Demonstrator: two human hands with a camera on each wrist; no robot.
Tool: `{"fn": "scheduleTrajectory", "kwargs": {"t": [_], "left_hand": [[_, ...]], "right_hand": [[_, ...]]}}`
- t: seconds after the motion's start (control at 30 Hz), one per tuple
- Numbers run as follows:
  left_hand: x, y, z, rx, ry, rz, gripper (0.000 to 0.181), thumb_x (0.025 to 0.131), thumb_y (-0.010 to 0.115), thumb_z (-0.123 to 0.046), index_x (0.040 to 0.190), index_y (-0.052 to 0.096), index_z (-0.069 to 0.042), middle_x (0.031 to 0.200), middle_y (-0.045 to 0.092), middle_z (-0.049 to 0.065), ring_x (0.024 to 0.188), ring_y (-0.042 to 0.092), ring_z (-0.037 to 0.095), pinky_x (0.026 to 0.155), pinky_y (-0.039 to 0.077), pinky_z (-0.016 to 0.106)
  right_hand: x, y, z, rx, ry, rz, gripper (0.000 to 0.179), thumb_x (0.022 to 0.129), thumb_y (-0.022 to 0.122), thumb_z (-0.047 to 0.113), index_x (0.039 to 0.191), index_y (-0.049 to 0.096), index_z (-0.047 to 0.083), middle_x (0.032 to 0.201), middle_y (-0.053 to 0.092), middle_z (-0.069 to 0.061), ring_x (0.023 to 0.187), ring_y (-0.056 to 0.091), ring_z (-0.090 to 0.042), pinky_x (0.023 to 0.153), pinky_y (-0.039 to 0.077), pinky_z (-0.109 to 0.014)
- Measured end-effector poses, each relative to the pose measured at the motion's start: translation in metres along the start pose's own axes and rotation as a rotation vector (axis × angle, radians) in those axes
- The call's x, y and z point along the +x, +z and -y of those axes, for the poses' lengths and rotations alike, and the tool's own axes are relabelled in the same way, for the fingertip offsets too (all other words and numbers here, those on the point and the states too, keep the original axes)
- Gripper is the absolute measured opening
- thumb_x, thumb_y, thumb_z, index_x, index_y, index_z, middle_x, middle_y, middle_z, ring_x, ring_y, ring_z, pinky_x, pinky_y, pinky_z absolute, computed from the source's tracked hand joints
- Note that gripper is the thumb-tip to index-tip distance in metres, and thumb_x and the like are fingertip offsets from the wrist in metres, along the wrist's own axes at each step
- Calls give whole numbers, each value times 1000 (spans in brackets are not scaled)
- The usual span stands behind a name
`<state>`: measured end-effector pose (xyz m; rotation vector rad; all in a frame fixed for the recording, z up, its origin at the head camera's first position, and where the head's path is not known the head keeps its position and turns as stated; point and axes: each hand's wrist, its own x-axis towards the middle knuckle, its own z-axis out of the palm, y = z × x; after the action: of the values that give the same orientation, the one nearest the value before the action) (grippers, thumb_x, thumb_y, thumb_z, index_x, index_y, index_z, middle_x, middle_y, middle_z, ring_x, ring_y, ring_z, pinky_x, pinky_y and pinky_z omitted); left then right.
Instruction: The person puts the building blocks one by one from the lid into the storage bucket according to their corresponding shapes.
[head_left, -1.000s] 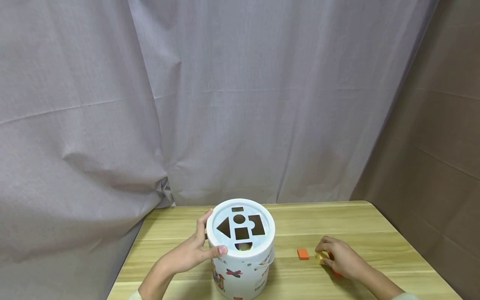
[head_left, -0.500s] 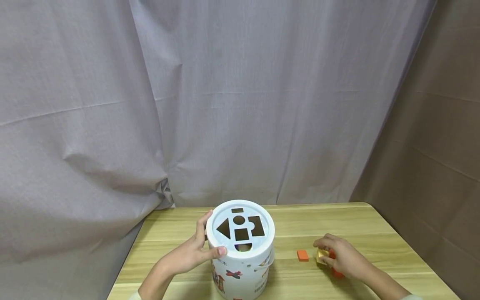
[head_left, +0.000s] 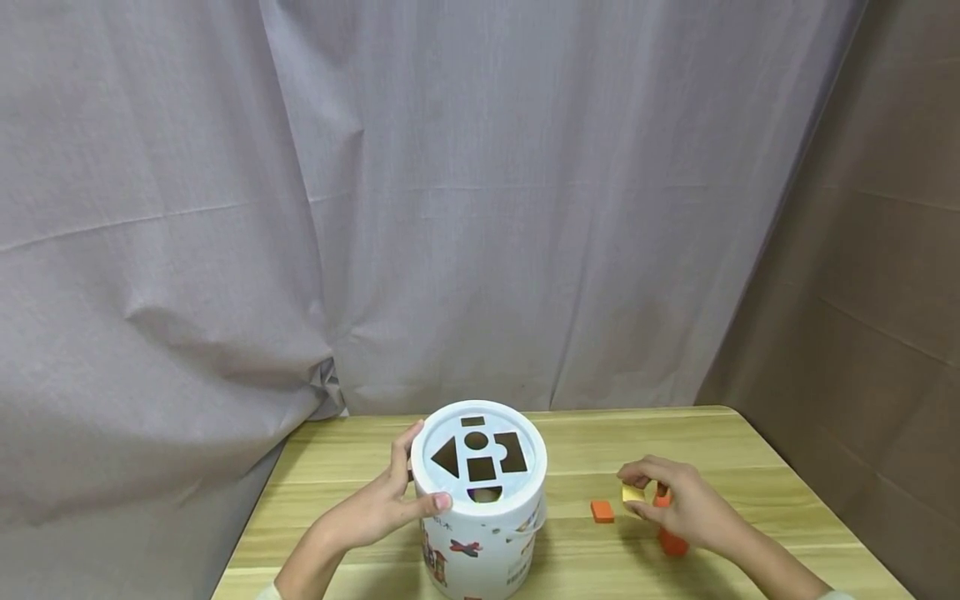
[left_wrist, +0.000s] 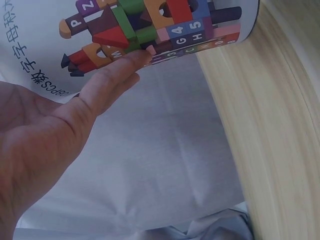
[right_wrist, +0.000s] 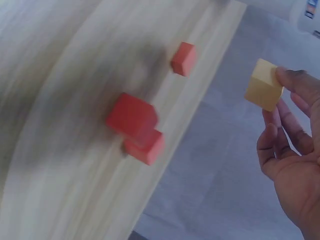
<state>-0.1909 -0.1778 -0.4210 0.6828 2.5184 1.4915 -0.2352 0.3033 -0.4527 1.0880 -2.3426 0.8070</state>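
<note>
In the head view my left hand point(head_left: 375, 508) rests against the left side of a white bucket point(head_left: 480, 542), thumb at the front of the rim. The left wrist view shows its fingers point(left_wrist: 107, 82) lying fairly straight along the printed wall. The bucket's lid point(head_left: 510, 492) has cut-out holes, including a triangle, a circle and a square. To the right of the bucket, my right hand point(head_left: 678, 504) pinches a yellow block point(head_left: 633, 494) between thumb and fingers. The right wrist view shows this yellow block point(right_wrist: 263, 86) as cube-like, held above the table.
A flat orange block point(head_left: 602, 512) lies on the wooden table point(head_left: 570, 467) between the bucket and my right hand. Red blocks point(head_left: 673, 544) sit under and beside that hand, two close together in the right wrist view. A grey curtain point(head_left: 480, 250) hangs behind the table.
My right hand has lifted the yellow block and shifted slightly left with it, exposing more of the red blocks. The left hand and the bucket have barely moved.
</note>
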Motion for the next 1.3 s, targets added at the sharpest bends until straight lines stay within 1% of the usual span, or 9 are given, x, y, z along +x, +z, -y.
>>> {"fn": "scheduleTrajectory", "kwargs": {"t": [0.13,0.27,0.37,0.47,0.63,0.87,1.07,1.2,1.3], "left_hand": [[0,0,0,-5,8,-1,118,101,81,-43,174,-10,-25,184,4,30,168,15,55,132,20,79],[1,0,1,-19,25,8,120,101,82,-42,175,-12,-28,183,12,30,168,18,54,130,22,80],[1,-1,2,-29,27,11,122,101,83,-41,176,-13,-30,183,14,29,167,20,54,130,22,81],[2,-2,2,-32,25,13,122,100,83,-40,177,-11,-30,183,16,29,167,22,54,130,22,81],[3,-3,2,-24,19,17,123,100,84,-40,177,-11,-28,183,15,29,168,21,53,131,22,80],[3,-3,1,-16,9,12,123,99,84,-41,177,-11,-28,182,16,29,168,21,52,131,22,79],[3,-3,2,-18,11,16,124,100,84,-42,177,-12,-27,182,14,30,168,19,53,131,21,79],[4,-3,2,-19,17,16,123,100,83,-42,176,-13,-28,183,13,29,168,19,53,131,21,79],[3,-3,2,-26,12,19,124,100,83,-42,176,-13,-28,183,13,29,168,19,53,131,21,79]], "right_hand": [[9,-5,8,28,-7,-38,54,73,100,-3,114,77,24,100,80,8,87,71,-7,64,53,-18],[18,-9,15,26,-25,-49,55,74,99,-3,116,77,25,103,82,7,88,74,-8,70,53,-13],[27,-11,22,41,-47,-54,56,75,99,-3,118,77,25,104,82,5,89,74,-9,74,53,-12],[35,-14,30,51,-70,-63,57,75,99,-3,119,77,26,106,82,4,91,73,-8,76,54,-12],[49,-19,44,39,-100,-75,58,74,100,-3,120,78,26,108,83,4,95,75,-8,79,55,-11],[65,-23,59,56,-89,-49,54,80,96,-3,121,78,26,112,83,4,98,75,-9,80,56,-12],[75,-22,67,75,-80,-39,54,83,95,0,124,76,29,115,83,6,101,75,-7,82,58,-15],[83,-21,73,88,-112,-60,52,82,96,1,124,77,25,113,83,4,99,75,-9,81,57,-17],[88,-20,78,104,-103,-56,49,83,95,2,123,78,23,113,83,6,100,75,-9,81,58,-19]]}}
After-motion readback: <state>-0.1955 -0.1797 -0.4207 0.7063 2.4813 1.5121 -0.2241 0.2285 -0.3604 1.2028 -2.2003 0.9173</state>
